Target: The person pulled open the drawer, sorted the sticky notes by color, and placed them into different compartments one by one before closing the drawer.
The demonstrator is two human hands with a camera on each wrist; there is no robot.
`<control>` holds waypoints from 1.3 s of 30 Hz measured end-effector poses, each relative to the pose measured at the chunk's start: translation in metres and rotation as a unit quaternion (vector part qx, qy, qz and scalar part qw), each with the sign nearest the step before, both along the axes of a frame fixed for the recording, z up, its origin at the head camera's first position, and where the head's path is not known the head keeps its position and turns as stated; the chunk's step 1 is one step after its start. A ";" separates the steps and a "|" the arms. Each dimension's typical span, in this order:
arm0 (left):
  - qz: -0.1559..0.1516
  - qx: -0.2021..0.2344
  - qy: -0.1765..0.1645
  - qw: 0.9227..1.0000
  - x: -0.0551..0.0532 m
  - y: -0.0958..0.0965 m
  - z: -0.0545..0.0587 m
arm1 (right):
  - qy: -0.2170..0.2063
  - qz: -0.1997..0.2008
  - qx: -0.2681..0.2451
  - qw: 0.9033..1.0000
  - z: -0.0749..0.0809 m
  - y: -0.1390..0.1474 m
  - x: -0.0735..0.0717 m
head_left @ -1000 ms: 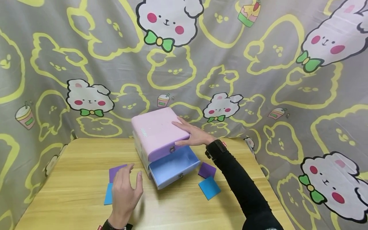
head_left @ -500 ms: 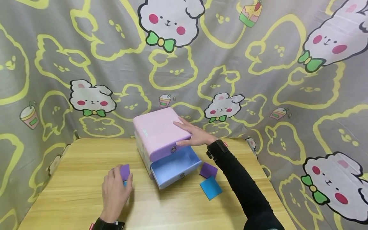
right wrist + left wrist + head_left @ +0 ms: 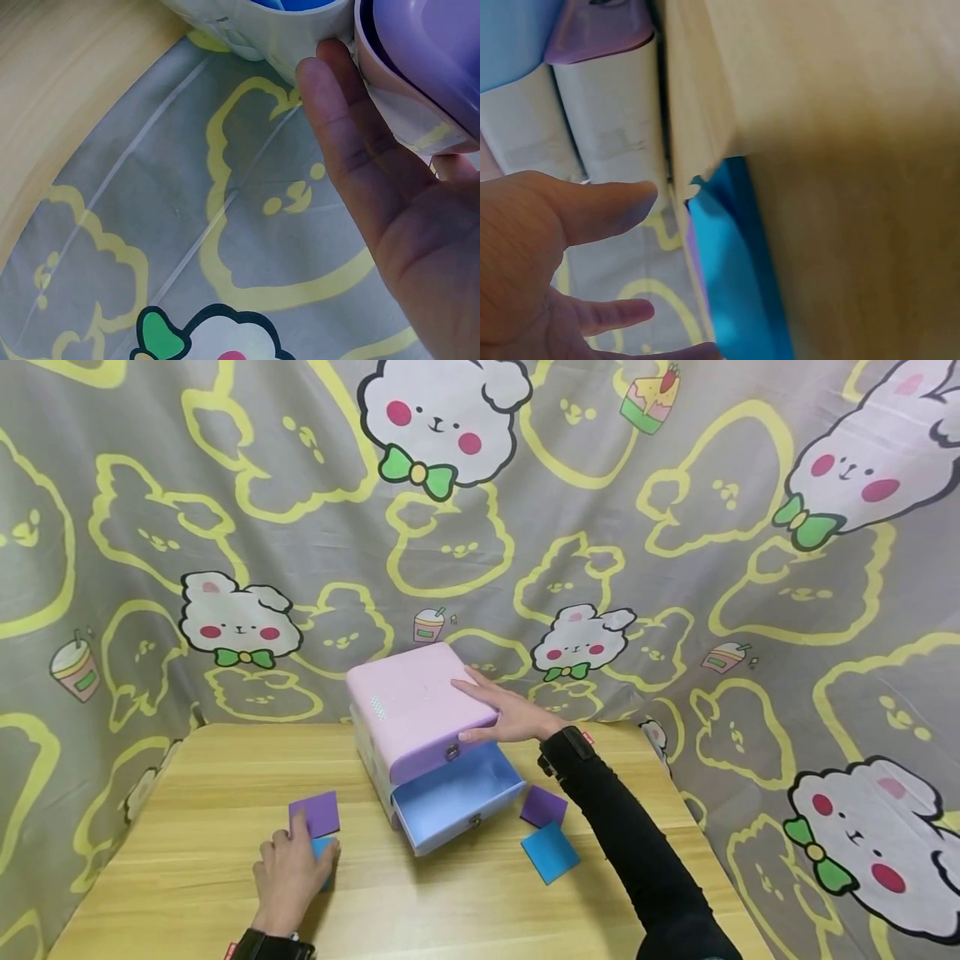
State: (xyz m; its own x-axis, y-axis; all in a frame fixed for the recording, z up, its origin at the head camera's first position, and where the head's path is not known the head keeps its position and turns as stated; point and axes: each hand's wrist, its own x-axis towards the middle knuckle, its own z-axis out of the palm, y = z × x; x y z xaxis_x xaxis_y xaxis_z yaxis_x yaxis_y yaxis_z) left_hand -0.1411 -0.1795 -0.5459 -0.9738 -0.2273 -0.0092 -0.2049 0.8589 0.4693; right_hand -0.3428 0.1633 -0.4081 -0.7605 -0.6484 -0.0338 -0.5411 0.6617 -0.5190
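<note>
My left hand (image 3: 288, 872) is over a blue square piece (image 3: 324, 857) at the left of the table, covering part of it. In the left wrist view, the thumb and fingers are spread, with the blue piece just beyond the fingertips. Touching the blue square's far side is a purple square (image 3: 317, 814). With its fingers extended, my right hand (image 3: 513, 710) rests on the pink top of a small drawer box (image 3: 420, 693), thumb at the front edge. Below that top, a light blue drawer (image 3: 457, 797) is pulled out, and nothing shows inside it.
Right of the drawer, another purple square (image 3: 543, 807) lies against a second blue square (image 3: 551, 852). The wooden table (image 3: 217, 777) ends at a grey patterned curtain (image 3: 465, 527) behind and along both sides.
My left hand has come down and to the left, over the blue square; the left purple square is now mostly uncovered. My right hand, the box and the drawer stay as they were.
</note>
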 end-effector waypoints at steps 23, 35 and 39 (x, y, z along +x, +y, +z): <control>0.031 0.016 0.017 0.999 0.000 -0.001 -0.012 | 0.002 0.005 -0.006 1.000 0.000 0.000 0.000; 0.046 0.052 0.011 0.998 0.002 0.001 -0.008 | 0.003 0.002 -0.007 1.000 -0.001 -0.001 0.000; 0.049 0.050 0.024 0.997 0.004 0.001 -0.009 | 0.001 0.005 -0.009 1.000 -0.001 0.000 0.000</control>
State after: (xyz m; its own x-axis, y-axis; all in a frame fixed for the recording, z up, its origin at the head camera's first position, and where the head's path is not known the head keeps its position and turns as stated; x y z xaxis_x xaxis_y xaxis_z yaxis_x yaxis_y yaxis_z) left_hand -0.1372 -0.1786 -0.5546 -0.9466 -0.3221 0.0092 -0.2614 0.7842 0.5627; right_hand -0.3427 0.1629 -0.4093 -0.7546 -0.6558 -0.0196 -0.5485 0.6470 -0.5297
